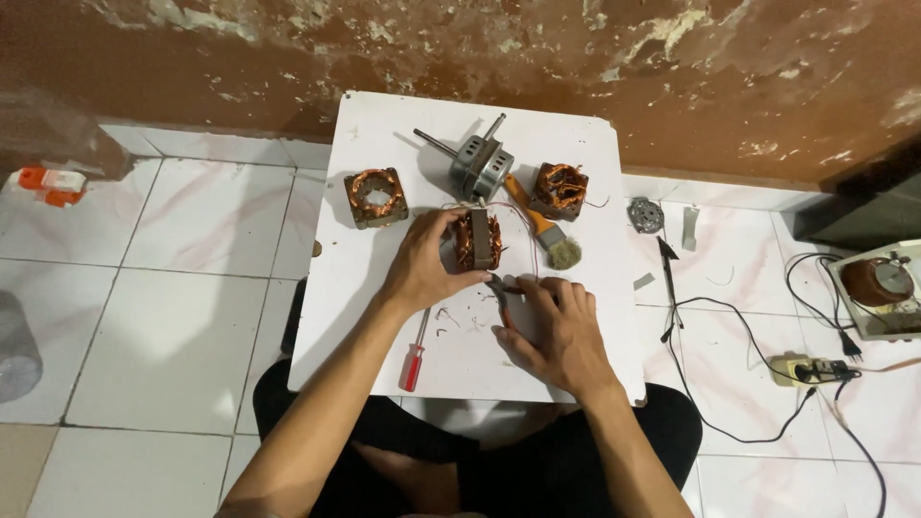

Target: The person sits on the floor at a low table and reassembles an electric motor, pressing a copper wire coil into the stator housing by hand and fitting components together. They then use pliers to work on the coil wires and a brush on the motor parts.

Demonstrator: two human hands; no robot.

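Stator [477,240] sits gripped in my left hand [423,265], just ahead of my right hand [554,331], whose fingers clench small pliers [501,291] at its lead wires; next, I judge, a careful snip.

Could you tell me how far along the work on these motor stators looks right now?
Done: a motor lies dismantled, and wire scraps litter the board. In hand: the left hand grips a stator while the right hand works pliers at its windings. Left: two more stators sit with copper coils in place, untouched.
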